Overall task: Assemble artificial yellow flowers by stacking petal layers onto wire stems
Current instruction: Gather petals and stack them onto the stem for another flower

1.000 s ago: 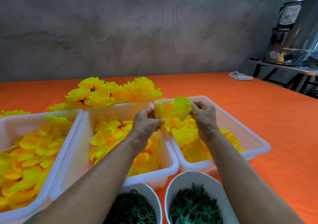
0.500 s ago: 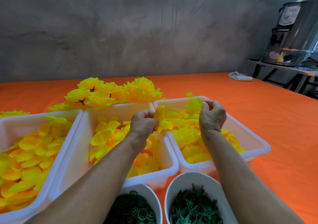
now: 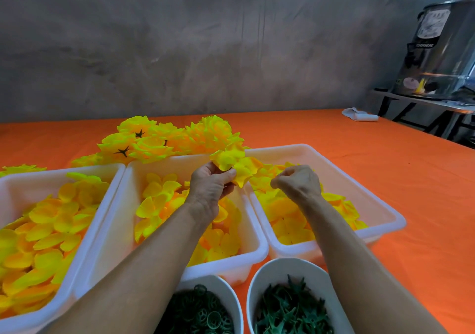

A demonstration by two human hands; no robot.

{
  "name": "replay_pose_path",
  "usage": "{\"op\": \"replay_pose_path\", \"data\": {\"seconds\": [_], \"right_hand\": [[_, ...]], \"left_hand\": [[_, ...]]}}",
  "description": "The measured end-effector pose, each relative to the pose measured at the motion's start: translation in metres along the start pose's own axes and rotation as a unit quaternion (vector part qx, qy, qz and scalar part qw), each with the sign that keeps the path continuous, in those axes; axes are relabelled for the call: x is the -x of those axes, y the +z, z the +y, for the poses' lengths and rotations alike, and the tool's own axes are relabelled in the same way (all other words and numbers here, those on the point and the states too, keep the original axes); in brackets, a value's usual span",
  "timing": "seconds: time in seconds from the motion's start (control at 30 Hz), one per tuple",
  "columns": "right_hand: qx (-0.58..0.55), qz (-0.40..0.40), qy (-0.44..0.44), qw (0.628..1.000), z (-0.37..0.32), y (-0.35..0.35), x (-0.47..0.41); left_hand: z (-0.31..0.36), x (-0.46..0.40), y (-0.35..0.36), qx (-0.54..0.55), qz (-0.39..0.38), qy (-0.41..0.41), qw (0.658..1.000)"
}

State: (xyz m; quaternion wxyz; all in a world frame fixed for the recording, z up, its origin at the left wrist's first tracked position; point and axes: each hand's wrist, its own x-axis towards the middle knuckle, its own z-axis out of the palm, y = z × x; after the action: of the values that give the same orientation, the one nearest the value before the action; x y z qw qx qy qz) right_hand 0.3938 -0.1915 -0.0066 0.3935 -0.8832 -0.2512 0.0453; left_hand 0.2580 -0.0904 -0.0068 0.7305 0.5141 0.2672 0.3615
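Stacking petals: left hand (image 3: 210,184) pinches yellow fabric petal cluster (image 3: 232,163); right hand (image 3: 298,182) curled over right white plastic bin (image 3: 383,205), contents unclear. Next: add layer.

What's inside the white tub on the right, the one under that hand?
The right tub holds loose yellow petal layers, heaped toward its left side. The right hand hovers over them and hides some. The tub's floor beneath the heap is covered.

Three trays (image 3: 259,252) side by side, two bowls (image 3: 259,277) in front.
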Motion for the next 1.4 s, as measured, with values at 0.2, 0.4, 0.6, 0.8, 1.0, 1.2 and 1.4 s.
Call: {"op": "replay_pose_path", "data": {"seconds": [0.2, 0.4, 0.6, 0.8, 1.0, 1.2, 1.4], "right_hand": [[-0.316, -0.091, -0.119, 0.937, -0.011, 0.001, 0.010], [-0.353, -0.208, -0.152, 0.900, -0.008, 0.003, 0.011], [-0.364, -0.194, -0.167, 0.896, -0.005, 0.003, 0.011], [-0.326, -0.149, -0.182, 0.916, -0.008, 0.005, 0.012], [-0.298, -0.141, -0.192, 0.924, -0.008, 0.009, 0.012], [-0.392, -0.245, -0.146, 0.875, -0.006, 0.007, 0.010], [-0.347, -0.191, -0.171, 0.902, -0.006, 0.008, 0.013]], "left_hand": [[0.001, 0.004, 0.003, 0.041, -0.048, 0.020, 0.998], [-0.002, 0.012, 0.004, -0.055, -0.087, 0.041, 0.994], [0.000, 0.014, 0.004, -0.060, -0.103, 0.024, 0.993], [-0.001, 0.016, 0.004, -0.078, -0.125, 0.034, 0.989], [-0.001, 0.015, 0.005, -0.074, -0.110, 0.035, 0.991], [0.000, 0.014, 0.003, -0.070, -0.104, 0.063, 0.990], [0.000, 0.013, 0.003, -0.073, -0.104, 0.076, 0.989]]}}
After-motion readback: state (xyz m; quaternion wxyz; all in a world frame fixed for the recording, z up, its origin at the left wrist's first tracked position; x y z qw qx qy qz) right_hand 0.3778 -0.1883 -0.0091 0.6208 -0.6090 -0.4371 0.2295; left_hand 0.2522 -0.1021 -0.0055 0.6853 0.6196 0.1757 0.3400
